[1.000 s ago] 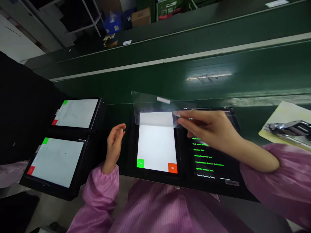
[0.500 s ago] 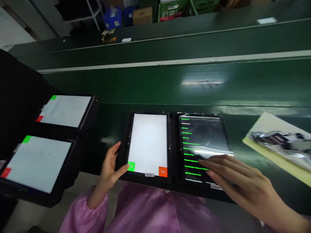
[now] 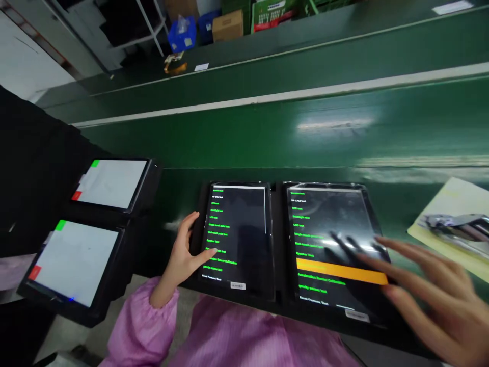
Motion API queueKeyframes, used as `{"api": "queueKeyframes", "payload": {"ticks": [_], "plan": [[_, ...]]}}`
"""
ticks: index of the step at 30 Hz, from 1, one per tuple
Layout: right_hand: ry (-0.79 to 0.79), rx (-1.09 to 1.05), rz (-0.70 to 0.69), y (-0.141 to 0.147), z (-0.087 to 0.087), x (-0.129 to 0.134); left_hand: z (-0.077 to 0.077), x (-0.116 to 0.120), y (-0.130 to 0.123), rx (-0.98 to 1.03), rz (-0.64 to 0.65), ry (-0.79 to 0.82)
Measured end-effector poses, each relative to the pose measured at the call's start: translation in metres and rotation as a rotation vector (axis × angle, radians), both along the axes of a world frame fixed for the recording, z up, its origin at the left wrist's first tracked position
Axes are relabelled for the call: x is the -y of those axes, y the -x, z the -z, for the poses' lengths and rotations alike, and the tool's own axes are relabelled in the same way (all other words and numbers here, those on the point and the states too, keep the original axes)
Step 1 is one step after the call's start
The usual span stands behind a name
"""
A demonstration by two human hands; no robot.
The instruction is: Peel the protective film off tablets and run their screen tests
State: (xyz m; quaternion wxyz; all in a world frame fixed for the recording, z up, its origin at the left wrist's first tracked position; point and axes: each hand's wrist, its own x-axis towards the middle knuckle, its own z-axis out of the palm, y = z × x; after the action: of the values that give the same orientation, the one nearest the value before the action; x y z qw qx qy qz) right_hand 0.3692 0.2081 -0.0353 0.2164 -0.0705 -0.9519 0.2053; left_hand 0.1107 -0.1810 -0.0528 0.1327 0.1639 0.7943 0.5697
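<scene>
Two tablets lie side by side in front of me, each with a list of mostly green text lines on a dark screen. My left hand (image 3: 186, 260) is at the left edge of the left tablet (image 3: 248, 229), fingers apart, its thumb over the lower left of the screen. Over the right side of the right tablet (image 3: 332, 219) is my right hand (image 3: 439, 285), slightly blurred, with its fingers spread. One line on that screen is highlighted orange. Whether its fingertips touch the glass I cannot tell. Both tablets carry a small white label at the bottom edge.
To the left, two more tablets, a far one (image 3: 112, 183) and a near one (image 3: 72, 262), show white screens with green and red corners. A yellow pad (image 3: 454, 199) with shiny items on it lies at right. Beyond runs a green bench surface (image 3: 237, 137); boxes (image 3: 228, 26) stand behind.
The left tablet's screen went from white with green and red buttons to the dark list. An orange highlight appeared on the right tablet. My right hand moved right and its fingers spread.
</scene>
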Motion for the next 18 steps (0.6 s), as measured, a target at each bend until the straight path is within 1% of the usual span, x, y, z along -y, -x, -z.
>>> {"api": "queueKeyframes", "payload": {"ticks": [1, 3, 5, 6, 8, 9, 11, 13, 15, 18], "plan": [[0.078, -0.011, 0.072, 0.007, 0.002, -0.011, -0.002, 0.0, 0.007, 0.0, -0.01, -0.035], [0.329, -0.02, 0.217, 0.032, 0.006, -0.031, -0.006, -0.007, 0.028, -0.032, -0.048, -0.085], [0.625, -0.046, 0.332, 0.067, 0.01, -0.045, -0.009, -0.026, 0.056, -0.093, -0.076, -0.066], [0.695, -0.057, 0.358, 0.086, 0.012, -0.05, -0.01, -0.038, 0.071, -0.122, -0.08, -0.05], [0.716, -0.095, 0.357, 0.118, 0.016, -0.055, -0.01, -0.064, 0.098, -0.147, -0.067, -0.035], [0.711, -0.114, 0.35, 0.13, 0.018, -0.056, -0.009, -0.076, 0.109, -0.147, -0.062, -0.039], [0.696, -0.134, 0.34, 0.144, 0.021, -0.056, -0.007, -0.091, 0.124, -0.135, -0.064, -0.045], [0.684, -0.136, 0.34, 0.147, 0.023, -0.055, -0.005, -0.094, 0.13, -0.115, -0.077, -0.042], [0.675, -0.132, 0.345, 0.143, 0.023, -0.053, -0.003, -0.091, 0.132, -0.123, -0.099, -0.009], [0.658, -0.126, 0.36, 0.136, 0.021, -0.055, -0.003, -0.085, 0.131, -0.223, -0.11, 0.079]]}}
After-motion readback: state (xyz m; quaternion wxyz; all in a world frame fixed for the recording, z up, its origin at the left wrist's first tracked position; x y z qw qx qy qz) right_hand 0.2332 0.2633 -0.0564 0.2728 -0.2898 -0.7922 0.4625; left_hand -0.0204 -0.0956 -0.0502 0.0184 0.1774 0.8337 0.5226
